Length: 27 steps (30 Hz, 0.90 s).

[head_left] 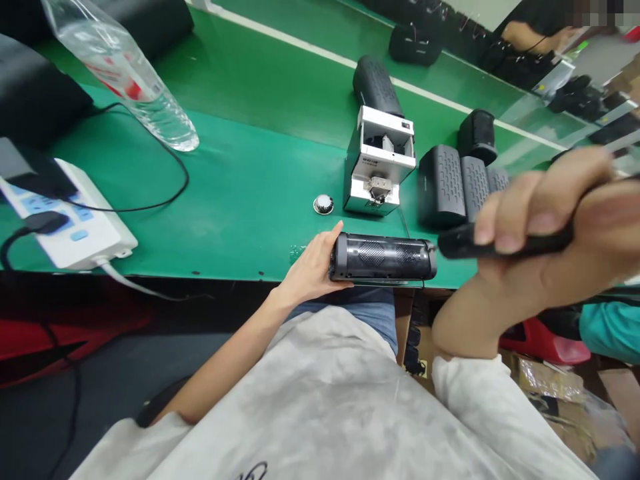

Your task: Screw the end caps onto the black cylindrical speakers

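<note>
A black perforated speaker housing (385,258) lies on its side at the table's front edge. My left hand (315,263) grips its left end, thumb on top and fingers around that end. In my right hand (540,207) is a black electric screwdriver (460,241), held level with the fingers wrapped over it. Its tip points left at the housing's right end; whether the two touch I cannot tell. Behind the housing stands a silver-and-black screw feeder (380,163). A small round metal dish (323,204) sits to the left of the feeder.
Several dark speakers (443,187) stand right of the feeder, and one (377,87) behind it. On the left are a water bottle (130,80), a white power strip (95,227) with plugs, and a looping black cable (185,177). Another person's arm (535,37) shows at the far right.
</note>
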Available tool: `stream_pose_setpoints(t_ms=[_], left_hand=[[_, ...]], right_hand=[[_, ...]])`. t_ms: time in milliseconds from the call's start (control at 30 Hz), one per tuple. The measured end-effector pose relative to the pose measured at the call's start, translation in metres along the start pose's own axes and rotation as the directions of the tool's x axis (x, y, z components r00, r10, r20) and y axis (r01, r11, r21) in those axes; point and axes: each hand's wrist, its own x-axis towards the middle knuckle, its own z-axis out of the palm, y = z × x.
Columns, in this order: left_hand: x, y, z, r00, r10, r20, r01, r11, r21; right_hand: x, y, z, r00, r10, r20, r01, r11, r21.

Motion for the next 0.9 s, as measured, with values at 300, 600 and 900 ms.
stream_pose_setpoints(t_ms=[300,600,900], left_hand=[[-0.002,-0.004,0.002,1.000,0.006,-0.002,-0.006,1.000,0.004],[-0.002,-0.003,0.003,1.000,-0.003,-0.008,0.003,1.000,-0.020],[-0.003,-0.012,0.007,0.999,0.022,-0.027,-0.023,1.000,-0.008]], right_hand=[[0.084,0.119,0.049,0.852,-0.393,-0.346,0.407,0.913,-0.034],[0.082,0.144,0.038,0.935,-0.222,-0.277,0.199,0.974,-0.107],[0.070,0.108,0.037,0.917,-0.226,-0.330,0.244,0.970,0.016]])
